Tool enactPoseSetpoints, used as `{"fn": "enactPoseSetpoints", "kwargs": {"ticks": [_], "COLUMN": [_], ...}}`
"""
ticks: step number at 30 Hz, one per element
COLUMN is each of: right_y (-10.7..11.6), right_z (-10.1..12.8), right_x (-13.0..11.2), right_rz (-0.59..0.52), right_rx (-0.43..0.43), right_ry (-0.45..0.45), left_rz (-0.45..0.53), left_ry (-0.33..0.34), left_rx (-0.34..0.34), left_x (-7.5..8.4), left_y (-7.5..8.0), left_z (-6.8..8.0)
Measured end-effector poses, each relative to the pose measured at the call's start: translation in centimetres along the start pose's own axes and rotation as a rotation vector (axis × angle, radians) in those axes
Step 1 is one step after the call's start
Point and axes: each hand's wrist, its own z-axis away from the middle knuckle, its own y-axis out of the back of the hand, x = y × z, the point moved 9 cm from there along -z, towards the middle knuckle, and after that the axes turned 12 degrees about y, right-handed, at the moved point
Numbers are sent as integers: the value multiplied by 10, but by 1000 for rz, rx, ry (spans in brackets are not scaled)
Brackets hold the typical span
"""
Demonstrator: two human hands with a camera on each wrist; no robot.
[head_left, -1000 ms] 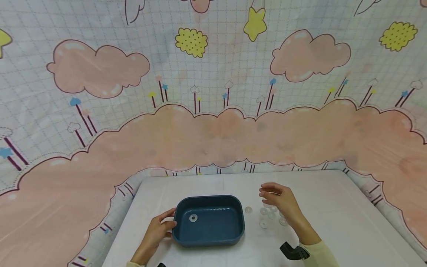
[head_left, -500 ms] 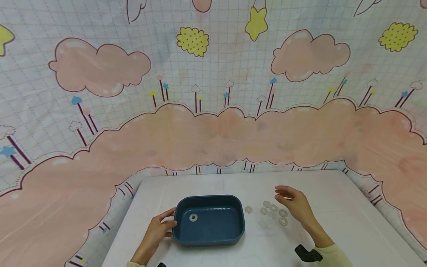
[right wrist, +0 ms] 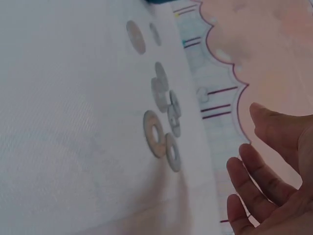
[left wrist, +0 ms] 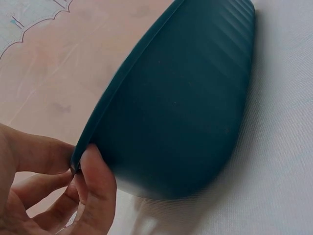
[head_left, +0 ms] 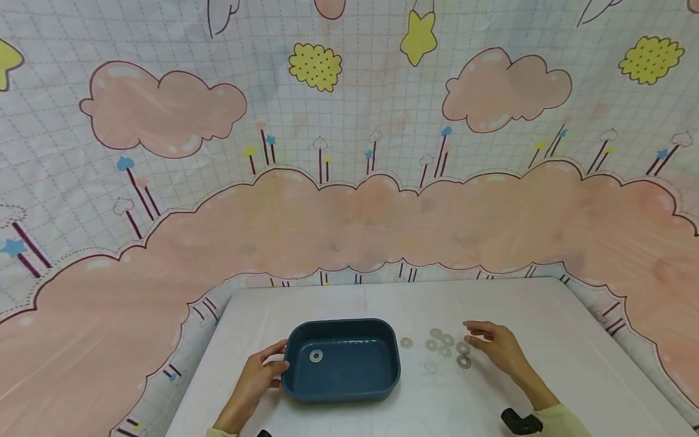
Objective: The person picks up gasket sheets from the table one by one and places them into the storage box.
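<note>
Blue tray (head_left: pixel 349 371), cropped in L-wrist view, pinched by L fingers (head_left: pixel 273 349); R fingers (right wrist: pixel 269 177) loose nr washers (head_left: pixel 450 342).

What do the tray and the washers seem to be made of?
Tray: probably moulded plastic, smooth and slightly glossy, from its even blue colour and soft highlight inside. Washers: likely metal, grey with faint sheen, though blur leaves plastic possible.

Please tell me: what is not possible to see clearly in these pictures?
Left wrist view: the inside of the container, hidden by its outer wall.
Right wrist view: surface detail of the loose washers, blurred; most of the container, cut off by the top edge.
Head view: markings on the washer in the container, too small; most of the left black object, cut off by the bottom edge.
</note>
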Motion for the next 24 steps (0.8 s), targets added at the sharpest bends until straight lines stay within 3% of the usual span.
{"fn": "enactPoseSetpoints", "kwargs": {"ticks": [12, 24], "right_y": [-16, -27], "right_z": [4, 3], "right_x": [37, 51], "right_rz": [-141, -24], "right_rx": [-85, -118], "right_ry": [-125, -132], "left_rz": [-1, -6], "left_ry": [5, 5], "left_rx": [6, 4], "left_x": [2, 5], "left_y": [-1, -2], "left_z": [4, 6]}}
